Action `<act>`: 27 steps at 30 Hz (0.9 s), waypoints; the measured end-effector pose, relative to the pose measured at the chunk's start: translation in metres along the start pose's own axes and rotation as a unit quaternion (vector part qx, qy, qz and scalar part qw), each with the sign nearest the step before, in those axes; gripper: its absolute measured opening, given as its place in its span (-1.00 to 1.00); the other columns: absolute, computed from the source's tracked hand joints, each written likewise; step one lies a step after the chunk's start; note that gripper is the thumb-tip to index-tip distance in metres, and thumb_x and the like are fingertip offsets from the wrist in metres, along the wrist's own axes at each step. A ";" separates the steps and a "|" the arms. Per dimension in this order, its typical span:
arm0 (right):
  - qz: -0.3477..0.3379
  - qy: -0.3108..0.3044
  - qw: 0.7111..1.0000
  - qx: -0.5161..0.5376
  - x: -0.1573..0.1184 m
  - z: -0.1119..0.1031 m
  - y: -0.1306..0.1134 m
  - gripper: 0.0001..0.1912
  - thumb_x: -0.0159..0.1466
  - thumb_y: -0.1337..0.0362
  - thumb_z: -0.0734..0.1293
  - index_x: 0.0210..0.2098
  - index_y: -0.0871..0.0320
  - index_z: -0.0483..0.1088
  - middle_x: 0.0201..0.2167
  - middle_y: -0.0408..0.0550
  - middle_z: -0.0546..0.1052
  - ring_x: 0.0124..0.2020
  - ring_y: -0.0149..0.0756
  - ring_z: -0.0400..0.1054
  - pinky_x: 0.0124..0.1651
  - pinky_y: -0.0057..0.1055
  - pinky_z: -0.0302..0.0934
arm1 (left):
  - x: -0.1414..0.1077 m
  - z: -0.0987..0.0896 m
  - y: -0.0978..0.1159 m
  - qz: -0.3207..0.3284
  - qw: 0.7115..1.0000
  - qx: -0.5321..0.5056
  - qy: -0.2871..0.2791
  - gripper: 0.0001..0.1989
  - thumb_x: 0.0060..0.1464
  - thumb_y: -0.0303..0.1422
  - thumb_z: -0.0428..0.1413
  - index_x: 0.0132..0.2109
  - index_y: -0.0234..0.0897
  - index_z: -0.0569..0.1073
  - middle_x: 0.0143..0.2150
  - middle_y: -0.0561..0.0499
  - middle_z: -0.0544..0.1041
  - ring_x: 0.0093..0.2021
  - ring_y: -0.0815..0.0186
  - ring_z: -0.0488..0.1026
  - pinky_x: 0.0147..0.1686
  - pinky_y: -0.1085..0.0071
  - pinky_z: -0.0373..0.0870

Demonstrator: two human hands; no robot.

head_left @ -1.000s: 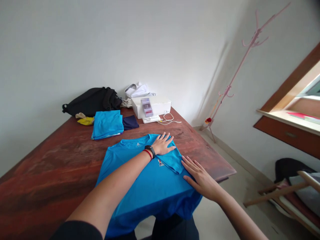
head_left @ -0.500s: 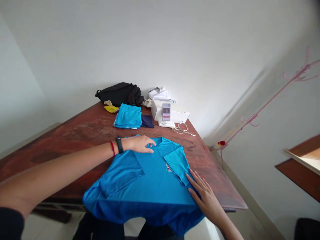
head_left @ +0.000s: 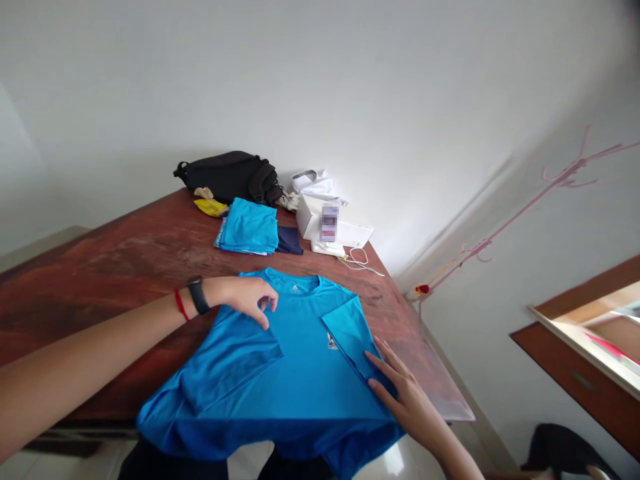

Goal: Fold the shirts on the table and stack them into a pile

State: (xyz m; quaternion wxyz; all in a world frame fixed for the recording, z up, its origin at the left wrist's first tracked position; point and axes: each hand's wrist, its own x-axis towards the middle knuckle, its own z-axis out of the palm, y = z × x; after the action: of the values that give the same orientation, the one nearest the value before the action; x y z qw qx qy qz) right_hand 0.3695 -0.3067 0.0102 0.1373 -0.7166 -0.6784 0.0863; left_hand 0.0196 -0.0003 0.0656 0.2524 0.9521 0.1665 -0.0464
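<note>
A blue T-shirt (head_left: 305, 360) lies front up on the table, its collar pointing away from me and its lower part hanging over the near edge. Both sleeves are folded inward over the chest, and a small logo shows beside the right-hand sleeve. My left hand (head_left: 250, 298), with a dark band and a red cord at the wrist, is over the shirt's left shoulder, fingers curved and apart with nothing between them. Flat on the shirt's right side, by the sleeve edge, rests my right hand (head_left: 400, 387) with its fingers spread.
On the brown wooden table (head_left: 125, 267), a folded blue cloth stack (head_left: 249, 225), a dark folded cloth (head_left: 290, 240), a yellow item (head_left: 211, 208) and a black bag (head_left: 225, 177) lie at the back. Beside them are a white box (head_left: 357, 230) and a cable. A pink coat stand (head_left: 520, 207) leans at right.
My left hand has moved from the collar leftward and nearer to me, uncovering the neck opening. My right hand stays at the shirt's right side. The view has turned slightly right.
</note>
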 end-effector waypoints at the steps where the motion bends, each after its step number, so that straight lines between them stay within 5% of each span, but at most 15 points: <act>1: 0.001 0.007 1.000 0.004 0.004 -0.003 -0.004 -0.45 0.43 -0.06 0.24 0.35 -0.08 0.34 0.49 -0.02 0.11 0.49 0.08 -0.04 0.45 0.10 0.02 | -0.003 -0.002 -0.006 -0.001 1.000 -0.005 0.012 -0.60 -0.02 -0.09 0.38 -0.07 -0.17 0.61 -0.20 0.03 0.63 -0.23 0.23 0.56 -0.30 0.46 0.33; 7: -0.010 0.051 0.995 0.089 0.047 -0.012 -0.062 -0.58 0.45 -0.02 0.22 0.11 0.01 0.53 0.20 0.08 0.52 0.23 0.00 0.39 0.23 -0.10 0.32 | -0.017 -0.007 -0.046 0.009 0.986 -0.010 0.164 -0.75 0.33 -0.19 0.09 -0.08 -0.19 0.61 -0.06 -0.01 0.66 -0.07 0.24 0.58 -0.07 0.46 0.34; 11: 0.010 -0.006 0.988 0.154 0.088 0.004 -0.121 -0.62 0.43 -0.01 0.25 -0.04 0.08 0.57 -0.17 0.02 0.64 -0.19 -0.16 0.54 -0.18 -0.31 0.39 | -0.022 -0.008 -0.068 0.002 0.984 -0.008 0.178 -0.74 0.34 -0.29 0.04 -0.05 -0.24 0.62 0.01 -0.05 0.66 0.00 0.23 0.57 0.01 0.46 0.33; 16: -0.006 -0.083 0.990 0.116 0.125 0.028 -0.177 -0.67 0.30 0.01 0.43 -0.08 0.09 0.55 -0.31 -0.05 0.62 -0.32 -0.20 0.49 -0.30 -0.37 0.24 | -0.029 -0.011 -0.084 -0.021 0.984 0.000 0.179 -0.76 0.25 -0.27 0.15 -0.04 -0.24 0.63 -0.02 -0.07 0.67 -0.04 0.21 0.58 -0.05 0.44 0.36; 23: -0.022 -0.120 0.985 0.119 0.141 0.038 -0.198 -0.83 0.25 0.22 0.44 -0.42 0.12 0.45 -0.48 -0.16 0.53 -0.43 -0.33 0.37 -0.40 -0.45 0.06 | -0.031 -0.007 -0.089 0.012 0.985 0.027 0.171 -0.69 0.11 -0.06 0.28 -0.24 -0.23 0.66 -0.24 -0.05 0.64 -0.17 0.20 0.51 -0.18 0.43 0.30; 27: 0.001 -0.087 0.960 0.266 0.149 0.042 -0.200 -0.68 0.28 0.04 0.37 -0.45 0.11 0.31 -0.55 -0.19 0.40 -0.49 -0.36 0.27 -0.44 -0.46 0.15 | -0.031 -0.008 -0.094 0.032 0.985 0.006 0.169 -0.77 0.09 -0.16 0.29 -0.30 -0.25 0.61 -0.25 -0.02 0.62 -0.19 0.24 0.50 -0.18 0.45 0.30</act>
State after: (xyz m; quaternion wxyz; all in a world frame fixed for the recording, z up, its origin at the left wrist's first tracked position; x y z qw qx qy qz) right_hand 0.1759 -0.1466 0.0426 0.2631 -0.6447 -0.6393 0.3262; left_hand -0.0411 0.0712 0.0344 0.2161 0.9525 0.1760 0.1227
